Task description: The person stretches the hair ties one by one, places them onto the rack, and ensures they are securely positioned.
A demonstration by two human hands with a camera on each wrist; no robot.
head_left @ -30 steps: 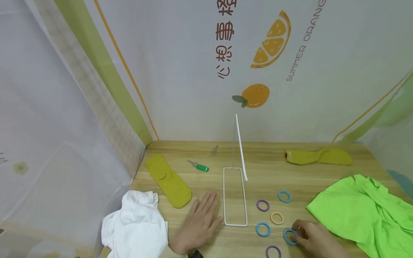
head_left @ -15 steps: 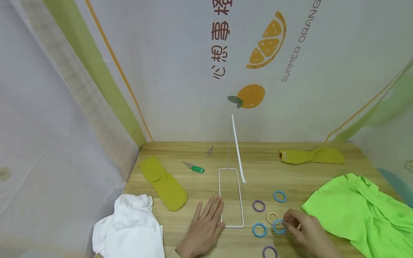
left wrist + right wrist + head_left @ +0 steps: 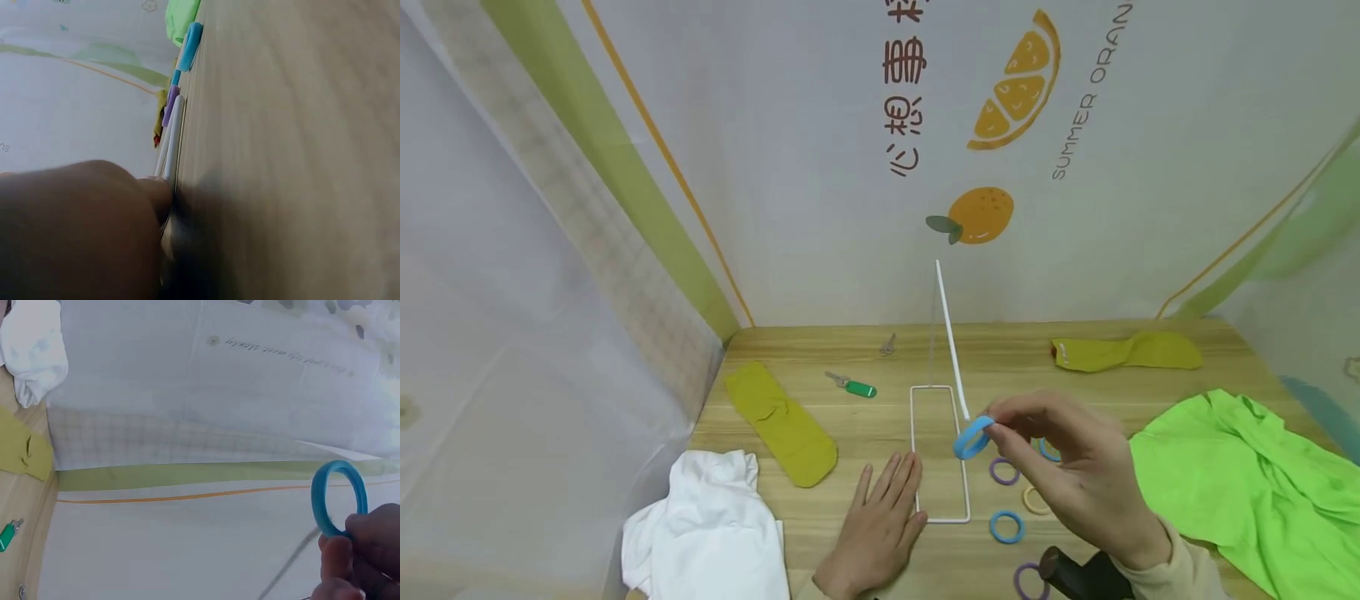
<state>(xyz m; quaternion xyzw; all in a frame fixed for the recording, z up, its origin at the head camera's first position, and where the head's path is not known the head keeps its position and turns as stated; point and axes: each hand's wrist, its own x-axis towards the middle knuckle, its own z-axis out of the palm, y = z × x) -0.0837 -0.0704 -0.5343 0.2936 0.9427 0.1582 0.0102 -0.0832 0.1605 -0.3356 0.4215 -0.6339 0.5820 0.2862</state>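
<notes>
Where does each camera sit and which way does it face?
Head: above, looking forward and down at the table; both hands show, the right hand pinching a blue ring.
Left wrist: low along the table; the left hand lies beside the white frame.
Right wrist: faces the wall; fingertips pinch the ring.
Shared by head and right wrist: the ring.

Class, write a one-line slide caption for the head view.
Right hand pinches a blue ring near the white rod.

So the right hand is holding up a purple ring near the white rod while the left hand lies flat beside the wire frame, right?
Not quite: the ring pinched by the right hand is blue, as the head and right wrist views show. The left hand does lie flat beside the wire frame, near the white rod.
</notes>
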